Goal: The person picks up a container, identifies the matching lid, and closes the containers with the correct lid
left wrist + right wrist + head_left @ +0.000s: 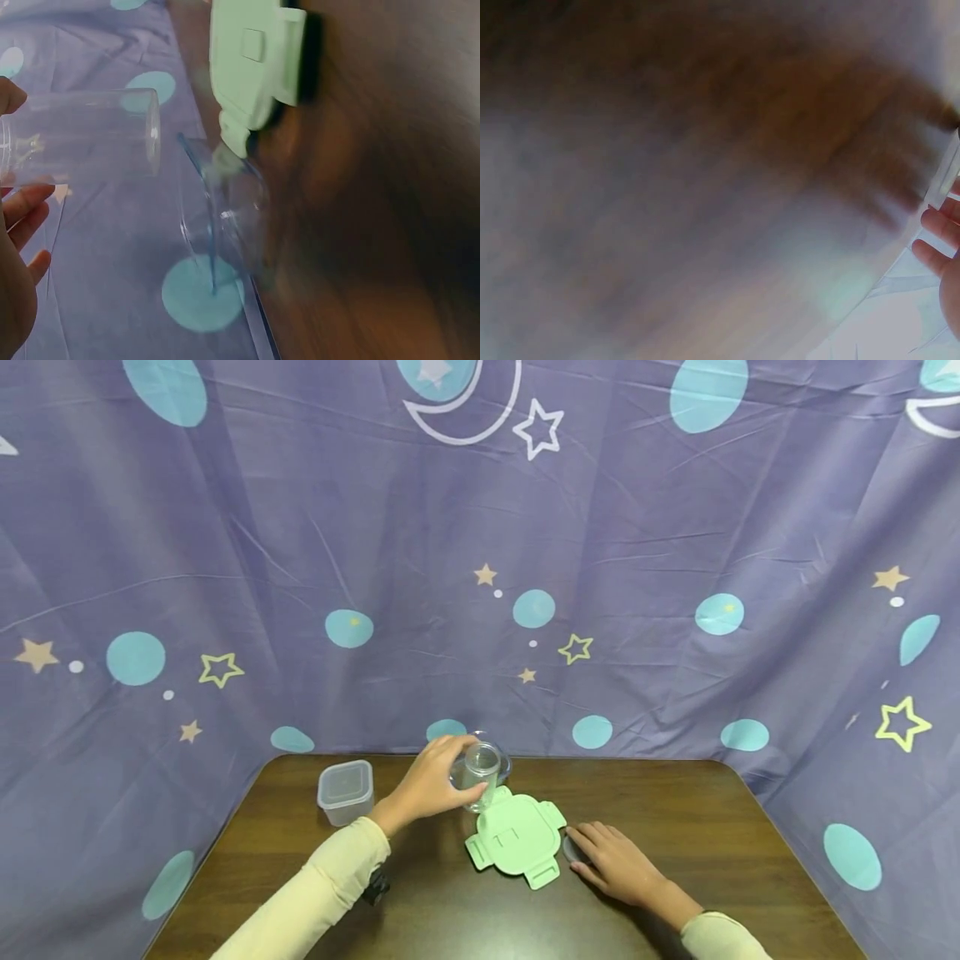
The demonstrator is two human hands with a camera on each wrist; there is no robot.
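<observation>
My left hand [435,781] grips a clear cylindrical jar [482,762] between thumb and fingers. In the left wrist view the jar [90,139] is apart from the tabletop, its open mouth or base hard to tell. Behind it stands a clear bowl [240,202] with a bluish rim, partly hidden by the jar in the head view. My right hand [618,870] pinches a small round translucent lid [573,852] low over the table. At the edge of the right wrist view, thumb and fingers [941,225] lie on either side of that lid [943,176].
A light green lid [521,835] with side flaps lies flat between the hands. At the back left stands a translucent lidded container [347,792]. A patterned purple curtain [630,693] rises behind the brown wooden table [675,810]. Something small and black [377,887] shows beside the left sleeve.
</observation>
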